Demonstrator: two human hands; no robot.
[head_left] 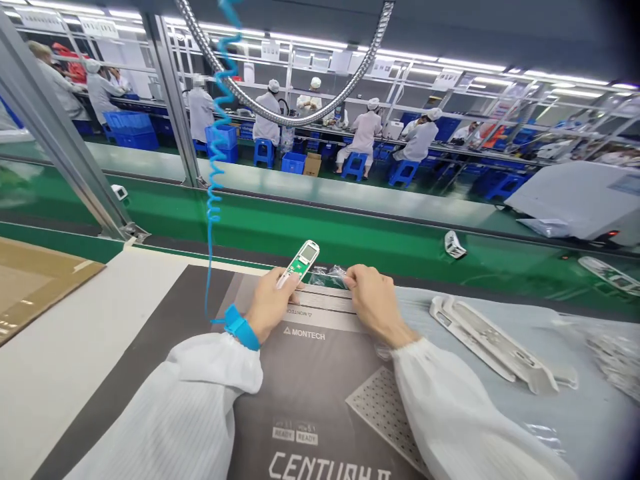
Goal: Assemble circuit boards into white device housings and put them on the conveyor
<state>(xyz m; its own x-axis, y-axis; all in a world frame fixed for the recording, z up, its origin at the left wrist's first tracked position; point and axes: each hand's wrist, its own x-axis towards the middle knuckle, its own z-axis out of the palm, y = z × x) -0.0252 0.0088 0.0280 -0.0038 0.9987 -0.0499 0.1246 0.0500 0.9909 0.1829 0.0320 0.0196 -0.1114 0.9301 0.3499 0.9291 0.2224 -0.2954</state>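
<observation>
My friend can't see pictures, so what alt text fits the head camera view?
A left hand with a blue wrist strap holds a white, green-backed electronic board above a dark grey printed mat; the right hand touches clear crinkly plastic.

Left hand (270,304) bare, blue wrist strap (241,327), coiled blue cord (214,200); right hand (375,300) bare; white pinstriped sleeves (175,407).

board case (300,261) in my left hand (270,305), room over the gray mat (300,400), blue curly cord (214,200) beside it, plastic bag (325,275) at my right hand (375,303), white frames (485,340) past it
</observation>
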